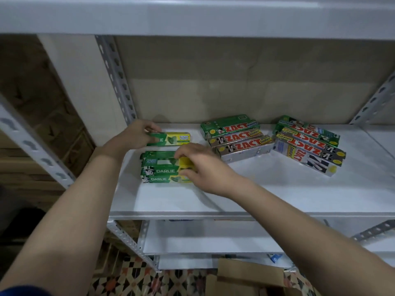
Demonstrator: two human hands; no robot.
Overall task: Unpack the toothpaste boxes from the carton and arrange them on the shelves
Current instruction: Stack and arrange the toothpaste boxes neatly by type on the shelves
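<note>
On the white shelf (277, 189) lie green-and-yellow Darlie toothpaste boxes. My left hand (136, 133) grips the left end of a single Darlie box (173, 138) lying toward the back. My right hand (203, 165) is closed on the right end of a group of three Darlie boxes (160, 170) lying side by side in front of it. To the right lie three Zact boxes (237, 139) in a row, and a second Zact group (310, 146) lies skewed farther right. The brown carton (241, 280) stands open on the floor below.
Perforated grey uprights (116, 77) frame the shelf at left, with another upright (376, 99) at right. A shelf board (192, 16) hangs overhead and a lower shelf (203, 238) sits beneath. Patterned tiles (149, 280) cover the floor.
</note>
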